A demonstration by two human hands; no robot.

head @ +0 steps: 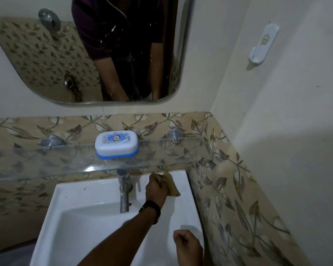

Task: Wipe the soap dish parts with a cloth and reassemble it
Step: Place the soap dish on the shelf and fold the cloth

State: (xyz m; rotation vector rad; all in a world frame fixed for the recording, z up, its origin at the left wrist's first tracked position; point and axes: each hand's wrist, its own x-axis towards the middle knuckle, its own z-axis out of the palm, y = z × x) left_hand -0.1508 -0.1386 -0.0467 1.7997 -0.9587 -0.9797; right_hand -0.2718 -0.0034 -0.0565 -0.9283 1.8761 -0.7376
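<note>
Nearest the camera, the right hand (187, 246) sits over the right rim of the white sink (69, 198), its fingers curled into a loose fist with nothing visible in it. The left forearm crosses the basin from the lower left and wears a dark watch (151, 209) at the wrist. Beyond it, the left hand (155, 189) grips a bunched tan cloth (173, 186) against the sink's back right corner, just right of the chrome tap (124, 194). The cloth pokes out past the knuckles toward the wall. Above the tap, a clear glass shelf (65, 160) runs across the leaf-patterned tiles (219, 189), carried on two metal brackets. The soap dish (116, 144) stands near the middle of this shelf, almost straight above the tap and well apart from both hands. Its white lid with a blue printed emblem is seated on the blue base, so the dish is closed. Farther up, a rounded mirror (46, 54) reflects the person's dark sleeve and arms. On the right-hand wall hangs a small white plastic holder (263, 44).
</note>
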